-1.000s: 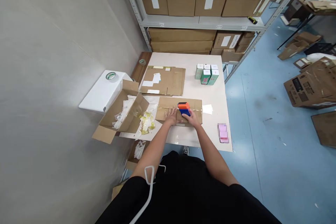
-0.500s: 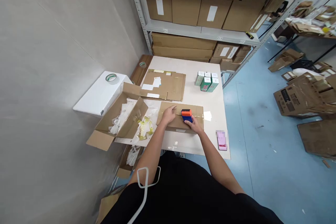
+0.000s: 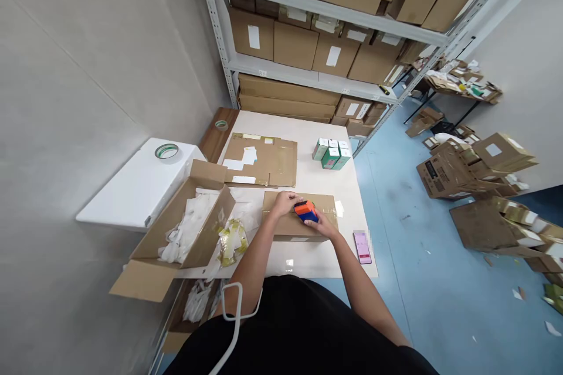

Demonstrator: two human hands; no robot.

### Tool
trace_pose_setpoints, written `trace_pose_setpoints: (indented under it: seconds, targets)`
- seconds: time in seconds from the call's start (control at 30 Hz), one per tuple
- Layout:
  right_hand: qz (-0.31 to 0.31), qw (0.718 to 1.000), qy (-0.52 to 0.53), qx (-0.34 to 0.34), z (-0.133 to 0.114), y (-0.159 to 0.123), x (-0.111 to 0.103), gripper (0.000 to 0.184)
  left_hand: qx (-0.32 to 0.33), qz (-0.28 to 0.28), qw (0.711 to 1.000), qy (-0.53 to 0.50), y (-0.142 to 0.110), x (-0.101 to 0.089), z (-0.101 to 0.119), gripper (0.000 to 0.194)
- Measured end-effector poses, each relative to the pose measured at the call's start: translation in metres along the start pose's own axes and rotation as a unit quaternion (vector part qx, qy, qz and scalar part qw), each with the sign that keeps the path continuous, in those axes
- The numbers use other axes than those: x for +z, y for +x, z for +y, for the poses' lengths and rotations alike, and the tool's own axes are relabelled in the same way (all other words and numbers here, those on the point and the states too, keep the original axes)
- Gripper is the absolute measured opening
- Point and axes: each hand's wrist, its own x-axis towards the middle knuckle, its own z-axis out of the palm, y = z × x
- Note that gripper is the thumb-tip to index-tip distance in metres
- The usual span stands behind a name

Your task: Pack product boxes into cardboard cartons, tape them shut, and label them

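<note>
My right hand is wrapped around an orange and blue tape dispenser, held over a closed cardboard box. My left hand is at the dispenser's left side, above the box top. Its fingers look drawn together near the dispenser's front end; anything between them is too small to make out. Clear tape shows on the right end of the box. A phone with a pink screen lies to the right of my right forearm.
Flattened cardboard and several small green-white boxes lie farther back on the white table. At left stand an open carton with white wrapping and a white surface bearing a tape roll. Metal shelving rises behind.
The dispenser has tilted and shifted left across the box, and my left hand has come up against it. The camera view has tipped upward, showing more shelving.
</note>
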Motion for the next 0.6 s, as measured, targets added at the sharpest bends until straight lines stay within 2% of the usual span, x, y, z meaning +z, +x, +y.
trace_pose_setpoints:
  seconds: [0.1,0.23,0.37,0.5,0.6]
  targets:
    - [0.044,0.998,-0.05,-0.004,-0.01,0.003,0.003,0.043,-0.005,0.065,0.997,-0.033,-0.006,-0.001,-0.006,0.035]
    - [0.092,0.992,-0.089,-0.007,-0.023,0.009,0.005,0.045,0.008,0.155,0.986,-0.066,-0.018,-0.002,-0.014,0.037]
    - [0.079,0.988,-0.134,0.014,-0.033,0.01,-0.006,0.052,0.012,0.246,0.965,-0.089,-0.03,-0.018,-0.022,0.038]
    - [0.06,0.977,-0.204,0.034,-0.04,0.011,-0.022,0.058,-0.026,0.328,0.941,-0.075,-0.048,-0.042,-0.037,0.038]
    - [0.035,0.961,-0.269,0.047,-0.047,0.019,-0.025,0.061,-0.056,0.376,0.922,-0.071,-0.063,-0.054,-0.055,0.036]
